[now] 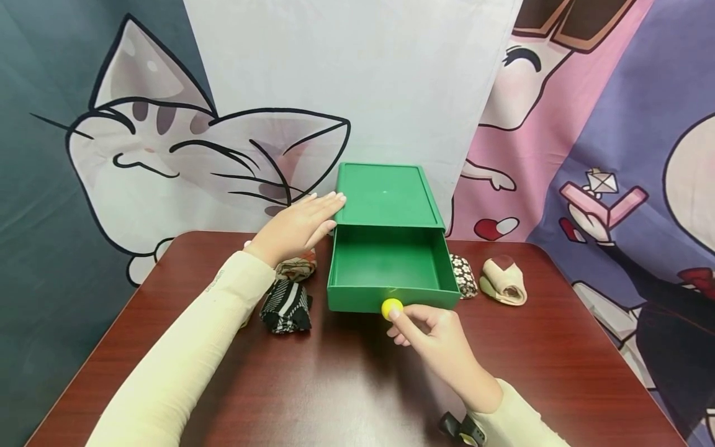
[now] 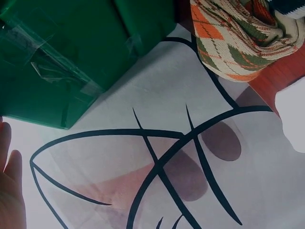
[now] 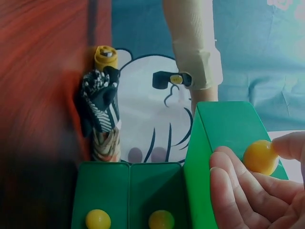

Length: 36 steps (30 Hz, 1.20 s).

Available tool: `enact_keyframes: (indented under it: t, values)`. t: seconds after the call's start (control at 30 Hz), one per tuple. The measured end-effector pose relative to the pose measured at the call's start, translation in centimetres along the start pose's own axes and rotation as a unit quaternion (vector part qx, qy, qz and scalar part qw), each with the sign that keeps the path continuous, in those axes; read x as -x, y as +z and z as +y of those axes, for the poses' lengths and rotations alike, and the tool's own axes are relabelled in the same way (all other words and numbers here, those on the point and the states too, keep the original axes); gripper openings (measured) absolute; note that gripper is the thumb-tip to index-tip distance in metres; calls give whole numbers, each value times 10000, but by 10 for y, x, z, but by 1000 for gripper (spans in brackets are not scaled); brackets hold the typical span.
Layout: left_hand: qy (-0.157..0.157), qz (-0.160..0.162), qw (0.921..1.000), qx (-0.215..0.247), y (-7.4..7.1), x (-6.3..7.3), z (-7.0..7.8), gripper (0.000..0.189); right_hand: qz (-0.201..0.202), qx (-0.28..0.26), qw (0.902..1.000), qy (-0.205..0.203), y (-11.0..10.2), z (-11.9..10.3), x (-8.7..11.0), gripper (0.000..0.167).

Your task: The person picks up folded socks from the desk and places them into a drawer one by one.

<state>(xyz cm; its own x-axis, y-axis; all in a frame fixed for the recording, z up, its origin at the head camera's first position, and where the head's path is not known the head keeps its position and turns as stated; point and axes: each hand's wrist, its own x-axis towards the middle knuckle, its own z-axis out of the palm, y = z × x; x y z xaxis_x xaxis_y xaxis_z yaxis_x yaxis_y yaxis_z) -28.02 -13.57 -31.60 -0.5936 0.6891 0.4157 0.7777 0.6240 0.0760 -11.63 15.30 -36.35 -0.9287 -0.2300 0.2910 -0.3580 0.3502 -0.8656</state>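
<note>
A green chest of drawers (image 1: 385, 194) stands at the back of the table, its top drawer (image 1: 357, 299) pulled out and bare inside. On that drawer's front is a round yellow knob (image 1: 392, 307), which my right hand (image 1: 441, 341) pinches between thumb and fingers. My left hand (image 1: 296, 226) lies with straight fingers at the upper left edge of the chest, fingertips by its top. In the right wrist view, two lower drawers (image 3: 103, 183) are closed, each with a yellow knob (image 3: 98, 220).
Left of the chest lie rolled socks: a black-and-white one (image 1: 287, 307), a plaid one (image 1: 298, 267) and a yellow one (image 3: 106, 56). To its right are a flowered roll (image 1: 463, 276) and a cream rolled sock (image 1: 504, 280). A cartoon-printed cloth (image 1: 357, 74) hangs behind the table.
</note>
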Motion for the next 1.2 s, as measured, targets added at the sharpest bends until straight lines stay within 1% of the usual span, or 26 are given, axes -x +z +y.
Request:
enact_keyframes:
  t: [0.2,0.4,0.73,0.83,0.97,1.13,1.2]
  values:
    - [-32,-6,10000,8,0,1,-1,50,-99,73,9998,-173,-2,2,8,11]
    - [-43,-11,10000,42,0,0,-2,51,-98,88,9995,-289,-5,4,11,11]
    - [-81,-72,9999,-18,1,1,0,51,-155,248,9993,-237,-10,1,12,9]
    - [-86,-75,9999,-54,2,0,0,51,-39,453,9981,-409,-14,-2,14,8]
    - [-99,-19,9999,-3,4,0,0,50,244,719,9939,-797,-26,-10,17,10]
    - [-103,42,9999,48,5,0,-1,51,645,600,9883,-1244,-50,-25,20,17]
    - [-91,64,9999,35,5,1,-1,50,896,583,9848,-1369,-61,-32,19,17]
